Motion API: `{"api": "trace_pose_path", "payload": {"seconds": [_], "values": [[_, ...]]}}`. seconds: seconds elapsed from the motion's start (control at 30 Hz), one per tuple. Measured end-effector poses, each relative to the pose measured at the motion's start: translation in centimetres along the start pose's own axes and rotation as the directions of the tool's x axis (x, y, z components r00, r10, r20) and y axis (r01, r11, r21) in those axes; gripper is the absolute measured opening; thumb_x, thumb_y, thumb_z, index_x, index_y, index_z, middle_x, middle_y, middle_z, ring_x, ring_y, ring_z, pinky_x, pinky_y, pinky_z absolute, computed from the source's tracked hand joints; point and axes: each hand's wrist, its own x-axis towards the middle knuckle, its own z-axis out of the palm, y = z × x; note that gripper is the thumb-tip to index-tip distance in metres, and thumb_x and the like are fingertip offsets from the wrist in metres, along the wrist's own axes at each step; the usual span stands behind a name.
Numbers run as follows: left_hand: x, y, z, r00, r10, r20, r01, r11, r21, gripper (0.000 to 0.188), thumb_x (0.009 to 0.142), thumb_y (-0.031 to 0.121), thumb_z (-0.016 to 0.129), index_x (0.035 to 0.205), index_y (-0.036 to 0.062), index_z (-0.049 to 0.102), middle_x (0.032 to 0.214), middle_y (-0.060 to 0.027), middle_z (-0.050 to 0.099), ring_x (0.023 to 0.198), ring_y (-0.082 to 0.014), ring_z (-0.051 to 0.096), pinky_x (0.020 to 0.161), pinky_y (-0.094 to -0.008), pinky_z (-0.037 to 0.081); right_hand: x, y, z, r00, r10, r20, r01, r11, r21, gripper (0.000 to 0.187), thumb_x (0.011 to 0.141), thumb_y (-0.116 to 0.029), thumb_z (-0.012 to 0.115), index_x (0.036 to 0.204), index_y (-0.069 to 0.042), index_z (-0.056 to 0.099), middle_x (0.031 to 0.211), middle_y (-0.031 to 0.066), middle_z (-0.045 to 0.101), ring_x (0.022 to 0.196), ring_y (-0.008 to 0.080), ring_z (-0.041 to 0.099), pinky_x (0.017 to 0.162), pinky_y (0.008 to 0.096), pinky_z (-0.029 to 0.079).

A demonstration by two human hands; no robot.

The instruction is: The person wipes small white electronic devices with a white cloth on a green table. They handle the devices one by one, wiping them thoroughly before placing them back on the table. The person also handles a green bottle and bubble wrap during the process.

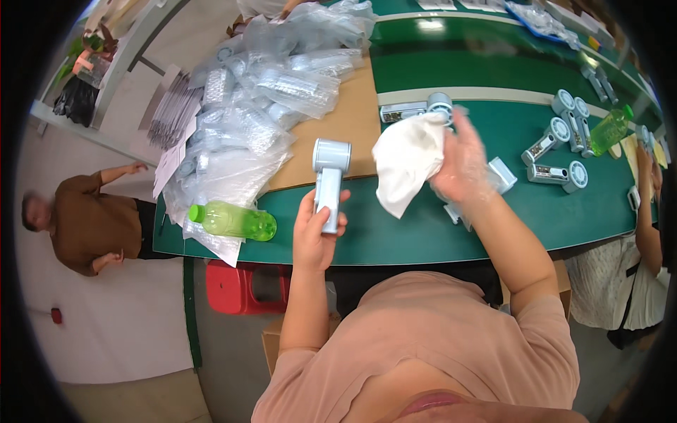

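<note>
My left hand [315, 233] is closed around the handle of a light-blue handheld fan [331, 156], its round head upward. In my right hand [462, 158], slightly blurred, a white cloth [405, 162] hangs down toward the left, apart from the held fan. Just beyond the cloth lies another light-blue fan [416, 109], partly covered from view. Beside my right wrist a light-blue part [502, 175] rests on the green table [395, 240], half hidden by the arm. Farther right lie several more fans [546, 141], some with their handles' insides showing.
Clear bubble bags [247, 106] holding fans are heaped at the left on brown cardboard [345, 134]. One green bottle [233, 221] lies near the front edge; another [612, 130] is at the right. A red stool [236, 287] stands below. People are at the left [95, 218] and right [606, 282].
</note>
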Motion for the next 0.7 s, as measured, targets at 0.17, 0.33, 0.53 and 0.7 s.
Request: {"api": "trace_pose_path", "payload": {"seconds": [0.17, 0.33, 0.53, 0.7], "values": [[-1.7, 1.6, -0.4, 0.994, -0.073, 0.079, 0.069, 0.996, 0.047, 0.052, 0.102, 0.020, 0.058, 0.148, 0.0030, 0.042, 0.114, -0.0199, 0.070, 0.076, -0.0140, 0.067, 0.061, -0.0251, 0.053, -2.3, 2.0, 2.9, 0.832, -0.363, 0.419, 0.530, 0.742, -0.410, 0.054, 0.103, -0.036, 0.054, 0.144, -0.001, 0.049, 0.149, 0.0210, 0.050, 0.136, 0.0358, 0.052, 0.114, 0.0462, 0.041], [-2.0, 0.3, 0.5, 0.931, -0.075, 0.358, -0.003, 0.977, 0.213, 0.061, 0.099, 0.016, 0.064, 0.154, 0.0031, 0.040, 0.113, -0.0072, 0.066, 0.085, -0.0111, 0.062, 0.070, -0.0255, 0.050, -2.4, 5.3, 4.4, 0.808, -0.267, 0.525, 0.553, 0.038, -0.832, 0.041, 0.086, -0.015, 0.073, 0.126, -0.004, 0.064, 0.133, 0.0205, 0.063, 0.119, 0.0348, 0.064, 0.105, 0.0434, 0.049], [-0.7, -2.1, 0.0, 0.881, -0.057, 0.469, 0.009, 0.994, 0.105, 0.059, 0.097, 0.014, 0.063, 0.151, 0.0035, 0.040, 0.121, -0.0082, 0.064, 0.090, -0.0116, 0.061, 0.077, -0.0265, 0.050, -0.5, 3.3, 4.3, 0.959, 0.266, -0.094, -0.282, 0.891, -0.355, 0.038, 0.098, -0.038, 0.063, 0.117, -0.006, 0.066, 0.108, 0.0105, 0.072, 0.094, 0.0273, 0.073, 0.076, 0.0408, 0.063], [0.5, -3.4, 3.5, 0.932, 0.170, 0.319, -0.206, 0.975, 0.084, 0.039, 0.102, 0.013, 0.057, 0.136, 0.0028, 0.043, 0.112, -0.0057, 0.061, 0.091, -0.0098, 0.061, 0.078, -0.0268, 0.050, -1.3, 7.0, 4.5, 0.979, -0.184, 0.086, 0.203, 0.888, -0.412, 0.049, 0.100, -0.041, 0.061, 0.132, -0.005, 0.057, 0.124, 0.0131, 0.068, 0.107, 0.0292, 0.070, 0.085, 0.0449, 0.062]]}}
